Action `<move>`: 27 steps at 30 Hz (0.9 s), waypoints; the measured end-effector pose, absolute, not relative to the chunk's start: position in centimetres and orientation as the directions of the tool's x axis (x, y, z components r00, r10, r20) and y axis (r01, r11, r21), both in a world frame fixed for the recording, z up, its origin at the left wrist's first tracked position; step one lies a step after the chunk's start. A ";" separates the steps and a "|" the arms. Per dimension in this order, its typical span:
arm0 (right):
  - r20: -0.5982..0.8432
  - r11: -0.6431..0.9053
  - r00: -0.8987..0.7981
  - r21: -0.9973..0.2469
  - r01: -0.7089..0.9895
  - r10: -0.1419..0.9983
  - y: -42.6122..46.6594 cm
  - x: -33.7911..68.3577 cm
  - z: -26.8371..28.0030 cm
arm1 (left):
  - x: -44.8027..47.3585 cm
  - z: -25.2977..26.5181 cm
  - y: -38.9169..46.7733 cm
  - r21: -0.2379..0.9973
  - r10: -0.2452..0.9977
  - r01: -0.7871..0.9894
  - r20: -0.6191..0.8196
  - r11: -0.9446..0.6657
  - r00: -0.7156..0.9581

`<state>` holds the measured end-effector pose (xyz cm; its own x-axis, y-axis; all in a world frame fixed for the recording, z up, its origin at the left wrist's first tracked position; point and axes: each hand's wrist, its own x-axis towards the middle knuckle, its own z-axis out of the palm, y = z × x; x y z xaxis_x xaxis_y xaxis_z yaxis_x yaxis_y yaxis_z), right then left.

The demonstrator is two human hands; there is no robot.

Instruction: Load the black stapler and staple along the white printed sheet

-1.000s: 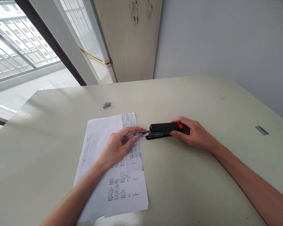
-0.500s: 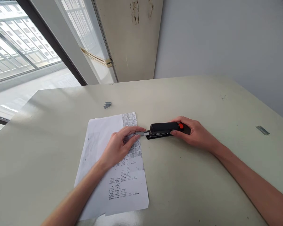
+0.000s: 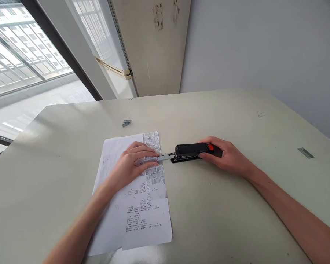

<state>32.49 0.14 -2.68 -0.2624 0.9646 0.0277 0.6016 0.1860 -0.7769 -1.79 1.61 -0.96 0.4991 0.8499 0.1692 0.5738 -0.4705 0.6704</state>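
A black stapler (image 3: 192, 148) with a red button lies on the table, my right hand (image 3: 222, 152) wrapped round its rear end. A slim metal staple tray (image 3: 164, 157) sticks out of its front, pointing left over the edge of the papers. My left hand (image 3: 132, 163) is at the far end of this tray, fingers stretched out and thumb apart below, the tips beside or just touching the metal. Beneath that hand and forearm, printed and handwritten paper sheets (image 3: 143, 234) lie overlapped, partly covered.
Several grey staple strips (image 3: 126, 123) lie beyond the papers, and another staple strip (image 3: 305, 153) is at the far right. Tiny loose staples (image 3: 260, 114) are scattered near the back right. A fridge (image 3: 151, 51) and a wall (image 3: 258, 47) stand behind the table, with a window (image 3: 24, 51) at left.
My left hand has slid left along the staple tray towards its end, and its fingers have loosened. My right hand and the stapler have stayed in place.
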 end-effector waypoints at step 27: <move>0.095 0.309 -0.423 -0.826 0.472 0.901 -1.5 30.0 -2.6 | 0.9 -1.9 0.3 0.741 0.847 0.507 0.156 -0.440 0.508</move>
